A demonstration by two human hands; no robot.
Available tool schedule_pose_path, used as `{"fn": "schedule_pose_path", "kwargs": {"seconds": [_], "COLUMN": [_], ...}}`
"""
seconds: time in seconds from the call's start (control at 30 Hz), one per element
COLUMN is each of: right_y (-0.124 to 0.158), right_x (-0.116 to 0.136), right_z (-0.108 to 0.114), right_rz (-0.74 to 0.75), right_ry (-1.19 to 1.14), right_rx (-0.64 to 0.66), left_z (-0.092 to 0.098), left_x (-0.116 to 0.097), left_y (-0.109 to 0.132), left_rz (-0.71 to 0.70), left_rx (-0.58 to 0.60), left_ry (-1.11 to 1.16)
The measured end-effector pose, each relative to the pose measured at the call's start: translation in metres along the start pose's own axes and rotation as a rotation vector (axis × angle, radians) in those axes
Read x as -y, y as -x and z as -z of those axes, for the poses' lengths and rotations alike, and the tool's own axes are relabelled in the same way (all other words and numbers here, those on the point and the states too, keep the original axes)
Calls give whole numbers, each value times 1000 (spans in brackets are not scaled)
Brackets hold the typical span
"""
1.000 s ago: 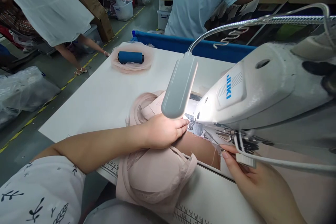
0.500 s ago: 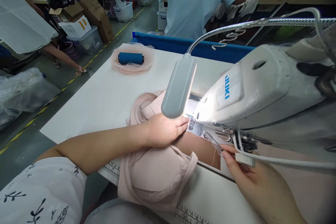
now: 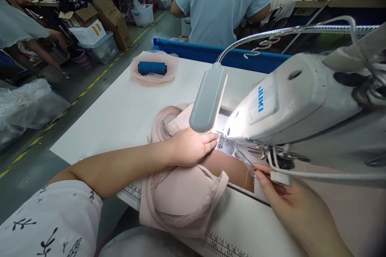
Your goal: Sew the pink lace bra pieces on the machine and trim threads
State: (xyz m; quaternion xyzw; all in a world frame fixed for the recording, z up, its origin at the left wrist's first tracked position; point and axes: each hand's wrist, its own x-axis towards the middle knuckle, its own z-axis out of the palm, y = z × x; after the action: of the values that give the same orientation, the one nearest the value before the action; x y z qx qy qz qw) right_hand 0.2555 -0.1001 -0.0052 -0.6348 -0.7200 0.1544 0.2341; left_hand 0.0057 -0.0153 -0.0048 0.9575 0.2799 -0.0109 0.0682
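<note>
A pale pink bra [image 3: 183,196] lies on the sewing table, one padded cup toward me and its straps and band bunched behind. My left hand [image 3: 193,146] rests on it, fingers stretched out flat, with the fingertips close by the needle area of the white sewing machine [image 3: 280,104]. The thumb is hidden. My right hand [image 3: 297,209] pinches a thin pointed metal tool [image 3: 245,158], its tip directed at the needle area. I cannot tell whether this is an awl or tweezers. A loose thread hangs near the tool.
A grey lamp [image 3: 208,100] on a bendable arm hangs above my left hand. Farther back on the table [image 3: 111,124], a blue thread spool [image 3: 152,68] sits on pink mesh. Beyond the blue cloth edge [image 3: 193,50] a person in light blue sits. Boxes and plastic bags stand along the aisle.
The view has shifted slightly. Both hands, the bra and the tool keep nearly the same places. A person on the left has moved farther back along the aisle.
</note>
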Motion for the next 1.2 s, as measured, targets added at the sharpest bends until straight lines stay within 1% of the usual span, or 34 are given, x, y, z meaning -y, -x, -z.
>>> {"fn": "schedule_pose_path", "kwargs": {"seconds": [0.1, 0.17, 0.23, 0.3, 0.37, 0.43, 0.5, 0.57, 0.67, 0.77, 0.83, 0.9, 0.93, 1.03, 1.1, 1.2], "right_y": [1, 2, 0, -4, -7, -10, -12, -11, -9, -8, -8, -7, -7, -6, -5, -4], "right_x": [-8, -12, -13, -11, -6, 0, 3, 3, 1, -1, -2, -1, -1, 0, 0, 3], "right_z": [-2, -4, -5, -4, -4, -4, -4, -4, -4, -6, -9, -14, -16, -24, -27, -31], "right_rz": [-68, -123, -129, -121, -150, -196, -219, -212, -183, -150, -154, -145, -134, -91, -51, 33], "right_ry": [45, 53, 35, 14, 2, -2, 1, 20, 69, 101, 131, 173, 195, 242, 281, 357], "right_rx": [-29, -22, -13, -42, -89, -107, -122, -123, -63, -10, -6, -1, -14, -79, -134, -180], "left_z": [0, 1, 1, 2, 3, 5, 7, 9, 10, 13, 19, 30, 36, 53, 59, 57], "left_x": [0, 0, 0, 0, 0, 1, 0, -1, -4, -8, -9, -8, -6, 3, 11, 21], "left_y": [0, 0, -1, -1, 0, 4, 13, 26, 51, 69, 73, 69, 65, 47, 35, 22], "left_rz": [-6, -18, -26, -25, -16, 6, 25, 31, 30, 8, -17, -5, 29, 201, 277, 290], "left_rx": [-23, -36, -45, -48, -47, -39, -23, -2, 13, -29, -79, -114, -114, -83, -39, 33], "left_ry": [0, -7, -16, -20, -18, -18, -27, -50, -90, -79, -26, 36, 53, 8, -47, -57]}}
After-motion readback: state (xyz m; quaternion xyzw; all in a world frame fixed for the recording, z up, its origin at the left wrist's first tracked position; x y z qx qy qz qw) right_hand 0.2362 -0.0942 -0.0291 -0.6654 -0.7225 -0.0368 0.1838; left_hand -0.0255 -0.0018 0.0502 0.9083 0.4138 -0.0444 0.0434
